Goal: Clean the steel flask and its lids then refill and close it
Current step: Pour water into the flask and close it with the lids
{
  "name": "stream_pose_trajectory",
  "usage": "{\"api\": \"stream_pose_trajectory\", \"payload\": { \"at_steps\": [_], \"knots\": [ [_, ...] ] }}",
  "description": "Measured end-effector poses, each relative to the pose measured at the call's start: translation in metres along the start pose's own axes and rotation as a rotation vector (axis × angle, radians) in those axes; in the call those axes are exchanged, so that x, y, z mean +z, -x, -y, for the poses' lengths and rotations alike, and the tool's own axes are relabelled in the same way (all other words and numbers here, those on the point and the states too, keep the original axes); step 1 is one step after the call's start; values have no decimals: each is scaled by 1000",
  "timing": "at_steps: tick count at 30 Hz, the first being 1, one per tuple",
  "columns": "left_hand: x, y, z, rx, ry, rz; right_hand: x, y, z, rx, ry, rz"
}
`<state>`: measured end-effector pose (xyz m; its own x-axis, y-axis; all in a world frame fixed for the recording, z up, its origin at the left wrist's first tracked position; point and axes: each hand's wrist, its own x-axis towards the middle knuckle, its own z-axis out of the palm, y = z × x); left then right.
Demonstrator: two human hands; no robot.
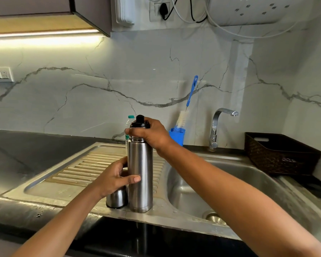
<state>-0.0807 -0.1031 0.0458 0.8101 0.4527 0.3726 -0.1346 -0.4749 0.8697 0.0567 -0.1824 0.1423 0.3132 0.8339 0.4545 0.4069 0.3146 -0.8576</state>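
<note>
Head view: where is the flask [140, 175] standing? asks the first.

Upright on the ribbed drainboard [63, 182], at the edge just beside the sink [230, 182], says the second. Its steel cup lid [117, 198] sits mouth down on the drainboard against the flask's left side (touching or only close, I cannot tell).

And the hands?

The left hand [115, 179] is wrapped round the middle of the body, thumb across the front, fingers curled behind. The right hand [150, 134] reaches over from the sink side, fingers clenched round the black stopper [140, 123] at the neck.

Why both?

One to steady, one to turn, I'd say. Whether the stopper is being loosened or tightened I can't read from this. With the outer lid off and set aside, my guess is that this is the opening-up, with the washing ahead.

What's around for that?

A bottle brush [191, 95] stands in a blue holder [177, 136] against the wall behind, within easy reach. The tap [217, 125] is over the sink, with no water running that I can see. A plastic water bottle [129, 123] stands right behind the flask, mostly hidden, perhaps kept for the refill. A dark basket [280, 154] sits to the right of the sink.
</note>
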Motion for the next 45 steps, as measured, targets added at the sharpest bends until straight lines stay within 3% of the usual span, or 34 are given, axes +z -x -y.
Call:
{"api": "stream_pose_trajectory", "payload": {
  "at_steps": [4, 9, 11, 15, 18, 21, 25, 29, 36, 45],
  "knots": [
    [-3, 3, 1, -12, 20, 0, 9, 0, -3, -13, 179, -170],
    [-5, 11, -1, -85, -14, 38, 15, 1, 5, 25, 453, -230],
    [1, 12, -2, -86, -110, -48, 16, 0, 8, 71, 471, -211],
    [13, 5, -9, -30, -248, -246, -3, 4, 20, 204, 264, 50],
    [12, 0, -8, -12, -164, -294, -27, 8, 26, 238, 16, 264],
    [2, -1, -5, -31, 13, -223, -46, 8, 22, 139, 70, 376],
    [-5, -1, -1, -51, 74, -141, -54, 4, 22, -62, 268, 428],
    [-1, -1, 5, -53, 72, -129, -54, 0, 19, -150, 325, 402],
    [-4, -2, 5, -58, 52, -89, -49, 1, 4, -182, 202, 285],
    [-16, 7, -5, -123, -46, -7, -30, 28, -27, -102, -27, 102]
  ]
}}
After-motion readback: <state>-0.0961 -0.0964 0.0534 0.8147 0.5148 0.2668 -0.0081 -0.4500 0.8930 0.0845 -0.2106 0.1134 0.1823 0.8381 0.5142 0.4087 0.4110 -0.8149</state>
